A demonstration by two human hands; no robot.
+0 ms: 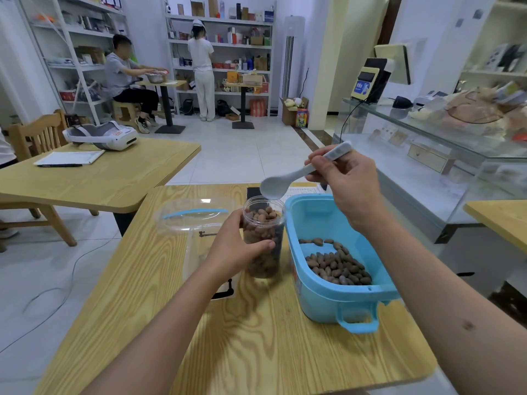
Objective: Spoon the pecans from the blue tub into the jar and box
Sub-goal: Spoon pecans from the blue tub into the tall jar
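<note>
- The left hand [239, 246] wraps its fingers around the jar [263, 238], which stands on the counter [256, 337] just beside the blue tub [336, 295].
- The right hand [348, 183] pinches the handle of the white spoon [288, 181], its bowl tipped just over the jar's mouth.
- The jar looks nearly full; pecans [339, 266] remain in the tub's near end.
- Best to keep the jar braced, dip the spoon low into the pile and take modest loads so none spill.
- A clear box [196, 215] waits left of the jar, apparently unfilled.
</note>
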